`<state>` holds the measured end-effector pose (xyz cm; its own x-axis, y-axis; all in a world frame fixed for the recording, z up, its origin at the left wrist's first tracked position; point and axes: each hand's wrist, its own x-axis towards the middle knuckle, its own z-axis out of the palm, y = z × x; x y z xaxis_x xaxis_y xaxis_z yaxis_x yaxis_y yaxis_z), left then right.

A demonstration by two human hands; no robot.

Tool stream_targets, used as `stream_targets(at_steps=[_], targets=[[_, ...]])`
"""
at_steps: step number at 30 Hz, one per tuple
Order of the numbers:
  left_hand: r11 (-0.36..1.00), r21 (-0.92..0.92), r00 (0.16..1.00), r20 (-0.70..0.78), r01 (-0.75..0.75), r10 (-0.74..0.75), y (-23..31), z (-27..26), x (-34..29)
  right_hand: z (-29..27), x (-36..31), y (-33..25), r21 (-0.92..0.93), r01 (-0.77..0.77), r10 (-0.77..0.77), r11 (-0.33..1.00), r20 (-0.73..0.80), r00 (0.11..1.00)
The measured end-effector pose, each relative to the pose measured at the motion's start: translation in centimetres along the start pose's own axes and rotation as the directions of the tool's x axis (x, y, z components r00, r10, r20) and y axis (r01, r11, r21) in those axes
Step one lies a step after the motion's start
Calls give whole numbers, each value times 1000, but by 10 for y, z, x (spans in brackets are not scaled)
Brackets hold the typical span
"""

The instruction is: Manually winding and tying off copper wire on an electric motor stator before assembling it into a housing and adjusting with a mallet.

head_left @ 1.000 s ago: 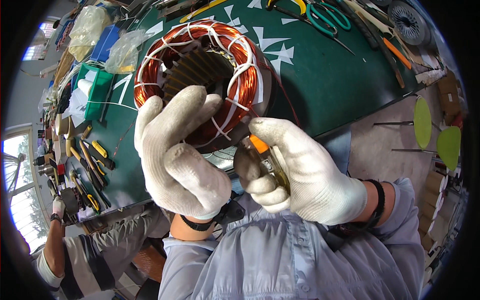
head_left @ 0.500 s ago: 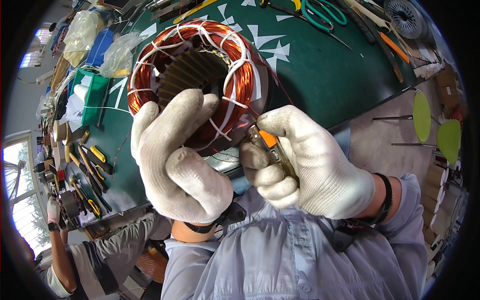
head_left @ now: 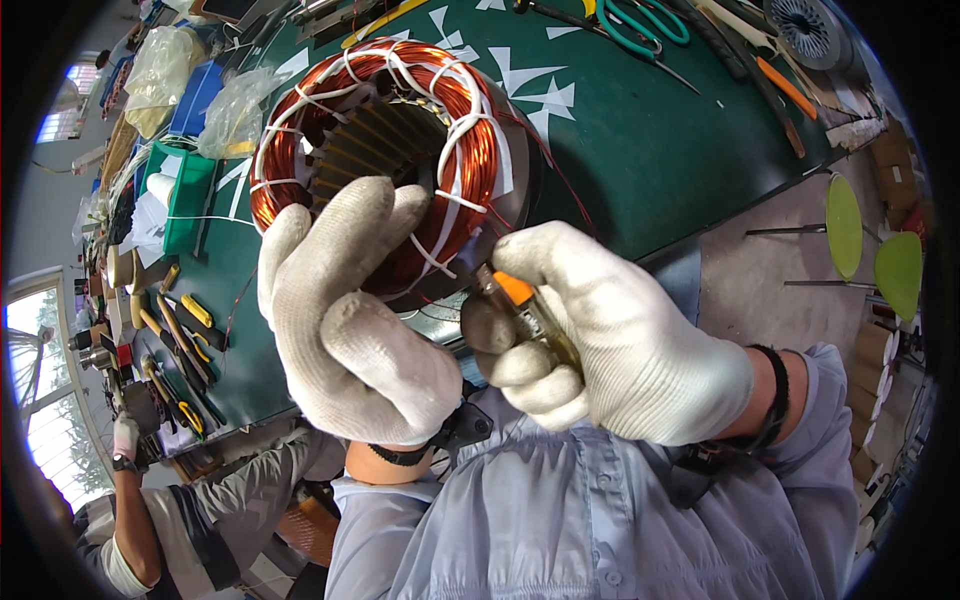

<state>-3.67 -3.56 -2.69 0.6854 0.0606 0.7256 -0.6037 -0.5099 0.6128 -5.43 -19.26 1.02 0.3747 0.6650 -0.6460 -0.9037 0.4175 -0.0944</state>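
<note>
A motor stator (head_left: 480, 150) lies on the bench, its orange-brown copper winding (head_left: 278, 165) lashed with white cord. My left hand (head_left: 350, 310), in a white knit glove, is in front of the winding's near side. Its fingers are loosely bent and apart from the thumb, with nothing visible between them. My gloved right hand (head_left: 620, 340) is closed around a lighter (head_left: 535, 315) with an orange button and a metal top. The lighter's top is close to a loose white cord end (head_left: 440, 262) on the near right of the winding. A faint bluish glow shows there.
Pliers and cutters (head_left: 185, 330) lie on the left of the green bench (head_left: 640, 150). Beyond the stator are white paper scraps (head_left: 520, 75) and teal-handled scissors (head_left: 640, 30). A green bin (head_left: 190, 215) stands at left. Another person's gloved hand (head_left: 126, 437) works at lower left.
My right hand has shifted slightly left with the lighter, and the glow at its top looks fainter. My left hand has barely moved. The other person's hand has moved a little.
</note>
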Motion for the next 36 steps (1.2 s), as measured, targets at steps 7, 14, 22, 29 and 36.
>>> stream_targets(at_steps=[7,14,22,29,36], targets=[[997,6,995,68,-79,78,-3,-4,6,-2,-10,5,-338,164,-181,927,-20,983],[913,260,909,360,-314,211,18,-10,31,-94,-64,-116,-708,-282,-761,-647,581,288],[908,247,924,271,-338,271,20,-38,12,-1,-85,-15,-564,797,-285,-217,817,501],[895,350,892,254,276,-374,-22,-72,-54,-78,-4,32,-940,276,-277,199,217,936],[914,404,971,229,-28,-72,11,-73,50,-44,-72,-33,-889,455,-31,-59,457,889]])
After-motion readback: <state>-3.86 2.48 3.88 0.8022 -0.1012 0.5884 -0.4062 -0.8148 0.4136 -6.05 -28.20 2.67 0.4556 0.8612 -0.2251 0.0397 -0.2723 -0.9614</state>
